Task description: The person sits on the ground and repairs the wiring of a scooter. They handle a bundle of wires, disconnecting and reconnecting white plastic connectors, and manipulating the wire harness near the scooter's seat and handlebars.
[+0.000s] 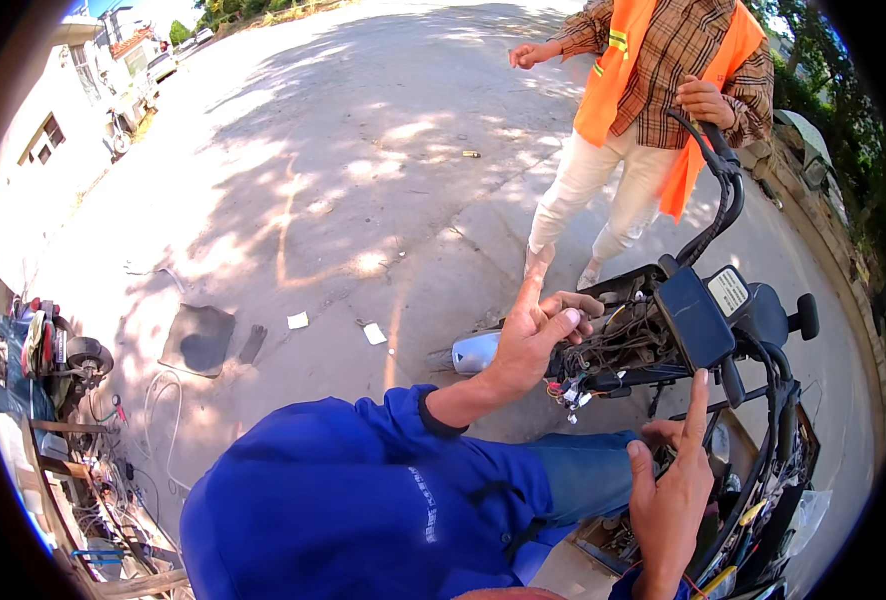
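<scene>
My left hand [538, 335] is raised over the partly dismantled electric scooter [603, 345], index finger extended and other fingers bent, holding nothing that I can see. Exposed cables and loose connectors [573, 395] show below it. My right hand [673, 480] has its index finger pointing up just below the black display housing [693, 315], thumb apart, others curled, empty; whether the fingertip touches the housing I cannot tell. A person in an orange vest [618, 70] stands across the scooter, one hand [703, 100] at the handlebar [723, 180], the other hand [533, 55] held out.
A tray of tools and parts [603, 550] lies beside my right hand. At the left are a dark mat [198, 340], a hose [168, 400] and cluttered parts [68, 350] along the building [43, 120]. Beyond is pavement [343, 180], with a kerb [813, 200] at the right.
</scene>
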{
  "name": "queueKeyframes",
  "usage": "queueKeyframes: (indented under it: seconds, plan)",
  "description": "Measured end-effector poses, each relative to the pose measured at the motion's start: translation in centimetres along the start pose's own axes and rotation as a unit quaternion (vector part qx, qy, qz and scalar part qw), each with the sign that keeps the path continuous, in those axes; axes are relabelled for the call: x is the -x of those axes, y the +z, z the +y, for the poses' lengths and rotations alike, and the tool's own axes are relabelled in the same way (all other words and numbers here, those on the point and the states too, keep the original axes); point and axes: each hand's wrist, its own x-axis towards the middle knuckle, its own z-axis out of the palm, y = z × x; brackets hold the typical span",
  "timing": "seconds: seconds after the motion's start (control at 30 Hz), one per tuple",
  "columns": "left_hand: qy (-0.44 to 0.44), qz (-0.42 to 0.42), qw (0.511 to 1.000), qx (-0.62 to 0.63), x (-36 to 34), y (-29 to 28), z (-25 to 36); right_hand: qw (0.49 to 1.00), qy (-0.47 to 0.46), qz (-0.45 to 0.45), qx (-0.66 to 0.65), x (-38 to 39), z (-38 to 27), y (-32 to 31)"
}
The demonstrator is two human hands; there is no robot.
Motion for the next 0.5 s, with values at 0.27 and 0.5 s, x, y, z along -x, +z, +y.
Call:
queueKeyframes:
  seconds: [0.27, 0.5]
  plan:
    - [0.031, 0.009, 0.999, -0.003, 0.2, -1.5, 2.3, 0.998, -0.040, 0.024, -0.043, -0.3, -2.8, 2.4]
    - [-0.050, 0.047, 0.997, 0.048, 1.4, -2.7, 2.4, 0.979, -0.203, 0.009, 0.032, -2.8, -1.4, 5.5]
